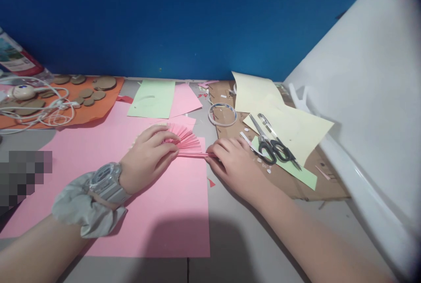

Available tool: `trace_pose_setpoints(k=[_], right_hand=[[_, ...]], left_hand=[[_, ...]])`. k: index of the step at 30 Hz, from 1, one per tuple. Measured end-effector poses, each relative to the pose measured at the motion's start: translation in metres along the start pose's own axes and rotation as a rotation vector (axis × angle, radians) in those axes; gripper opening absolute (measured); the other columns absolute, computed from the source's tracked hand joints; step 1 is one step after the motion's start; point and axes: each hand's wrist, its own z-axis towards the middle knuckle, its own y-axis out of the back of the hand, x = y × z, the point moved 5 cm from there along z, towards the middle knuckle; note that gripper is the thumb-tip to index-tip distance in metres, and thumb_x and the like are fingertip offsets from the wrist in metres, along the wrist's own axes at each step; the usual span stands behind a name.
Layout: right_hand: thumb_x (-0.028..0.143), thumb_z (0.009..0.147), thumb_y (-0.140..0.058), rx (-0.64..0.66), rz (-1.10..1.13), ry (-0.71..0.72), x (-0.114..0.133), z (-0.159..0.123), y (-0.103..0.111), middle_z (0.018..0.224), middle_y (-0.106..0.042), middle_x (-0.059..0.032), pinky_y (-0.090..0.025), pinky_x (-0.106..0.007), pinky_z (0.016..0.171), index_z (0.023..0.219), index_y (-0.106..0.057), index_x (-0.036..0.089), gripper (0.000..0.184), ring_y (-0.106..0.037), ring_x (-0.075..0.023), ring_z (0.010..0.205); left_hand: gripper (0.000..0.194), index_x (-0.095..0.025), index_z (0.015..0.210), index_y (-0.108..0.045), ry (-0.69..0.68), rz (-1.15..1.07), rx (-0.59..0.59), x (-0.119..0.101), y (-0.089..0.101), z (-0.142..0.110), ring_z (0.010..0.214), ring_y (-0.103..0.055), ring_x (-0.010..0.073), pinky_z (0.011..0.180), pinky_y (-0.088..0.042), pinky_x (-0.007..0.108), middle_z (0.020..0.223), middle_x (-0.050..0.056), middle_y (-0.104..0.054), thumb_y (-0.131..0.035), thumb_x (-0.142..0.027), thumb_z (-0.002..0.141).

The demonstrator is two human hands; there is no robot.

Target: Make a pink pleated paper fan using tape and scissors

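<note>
A pink paper fan (186, 140), pleated like an accordion, lies partly spread on a large pink sheet (154, 213). My left hand (149, 155), with a watch and a grey scrunchie at the wrist, presses its fingers down on the fan's left part. My right hand (232, 160) pinches the fan's folded lower edge at its right end, fingers closed on the strip.
Black-handled scissors (271, 145) lie on yellow and green paper over brown cardboard (296, 182) to the right. A tape ring (222, 114) sits behind the fan. Green and pink sheets (154, 98) lie further back. Orange paper with cardboard discs (88, 94) and white cables (39, 107) are at left. White wall at right.
</note>
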Motion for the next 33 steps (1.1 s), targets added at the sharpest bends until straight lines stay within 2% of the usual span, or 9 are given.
trace_pose_setpoints(k=[4,8,10,14,21,26,29,31,33], right_hand=[[0.031,0.093,-0.039,-0.004,-0.004,0.000,-0.001,0.000,-0.001,0.089,-0.058,-0.0041,-0.028,-0.035,0.082,0.089,-0.056,0.019,0.021,-0.049,-0.0185,0.086],[0.027,0.093,-0.040,-0.034,-0.016,-0.012,-0.003,-0.001,-0.001,0.089,-0.058,-0.0029,-0.028,-0.035,0.085,0.090,-0.057,0.020,0.019,-0.049,-0.0180,0.087],[0.024,0.093,-0.041,-0.070,-0.035,-0.035,-0.006,-0.002,-0.001,0.091,-0.058,-0.0027,-0.027,-0.036,0.087,0.092,-0.058,0.021,0.017,-0.049,-0.0181,0.089],[0.023,0.091,-0.042,-0.126,-0.085,-0.095,-0.012,-0.005,0.002,0.097,-0.057,-0.0038,-0.028,-0.036,0.085,0.091,-0.059,0.023,0.017,-0.047,-0.0200,0.090],[0.027,0.086,-0.048,-0.143,-0.057,-0.141,-0.015,-0.005,0.003,0.105,-0.054,-0.0065,-0.027,-0.039,0.088,0.112,-0.052,0.021,0.027,-0.045,-0.0237,0.099],[0.033,0.089,-0.046,-0.094,-0.023,-0.160,-0.015,-0.004,0.001,0.098,-0.056,-0.0049,-0.028,-0.039,0.085,0.092,-0.054,0.021,0.015,-0.048,-0.0227,0.093],[0.034,0.091,-0.041,-0.064,0.056,-0.166,-0.015,-0.002,0.001,0.090,-0.057,-0.0036,-0.030,-0.038,0.082,0.084,-0.052,0.020,0.019,-0.050,-0.0209,0.087],[0.033,0.092,-0.041,-0.056,0.148,-0.182,-0.014,-0.001,0.003,0.084,-0.058,-0.0022,-0.030,-0.037,0.080,0.082,-0.051,0.020,0.020,-0.051,-0.0191,0.082],[0.032,0.092,-0.041,-0.053,0.281,-0.214,-0.013,-0.002,0.005,0.079,-0.059,-0.0015,-0.032,-0.034,0.075,0.080,-0.051,0.020,0.020,-0.052,-0.0176,0.076]], left_hand=[[0.014,-0.018,0.092,-0.061,0.070,-0.022,-0.071,0.004,0.007,0.000,0.104,-0.051,0.0218,0.100,-0.038,0.042,0.101,0.006,-0.063,-0.050,-0.019,0.084],[0.015,-0.019,0.096,-0.058,0.278,-0.054,-0.305,0.021,0.025,-0.007,0.102,-0.054,0.0224,0.095,-0.041,0.042,0.096,0.006,-0.062,-0.047,-0.021,0.085],[0.016,-0.021,0.097,-0.056,0.374,-0.064,-0.374,0.030,0.030,-0.012,0.101,-0.054,0.0217,0.093,-0.041,0.041,0.097,0.005,-0.060,-0.044,-0.023,0.087],[0.017,-0.022,0.097,-0.055,0.474,-0.092,-0.373,0.041,0.031,-0.014,0.097,-0.054,0.0208,0.090,-0.041,0.040,0.096,0.004,-0.058,-0.041,-0.028,0.090],[0.015,-0.022,0.098,-0.055,0.320,-0.124,-0.332,0.034,0.025,-0.009,0.097,-0.053,0.0227,0.090,-0.041,0.041,0.097,0.006,-0.059,-0.046,-0.023,0.087],[0.016,-0.020,0.098,-0.055,0.171,-0.072,-0.334,0.022,0.027,-0.006,0.096,-0.054,0.0231,0.089,-0.042,0.042,0.093,0.006,-0.059,-0.049,-0.016,0.083],[0.019,-0.019,0.097,-0.054,0.084,-0.054,-0.359,0.012,0.031,-0.006,0.094,-0.054,0.0234,0.088,-0.041,0.043,0.089,0.007,-0.061,-0.051,-0.012,0.080],[0.021,-0.019,0.097,-0.053,0.015,-0.075,-0.377,0.001,0.033,-0.008,0.087,-0.055,0.0221,0.082,-0.043,0.041,0.087,0.006,-0.062,-0.052,-0.010,0.078],[0.016,-0.020,0.092,-0.054,-0.041,-0.203,-0.305,-0.014,0.029,-0.010,0.077,-0.054,0.0191,0.072,-0.043,0.036,0.080,0.005,-0.062,-0.051,-0.010,0.079]])
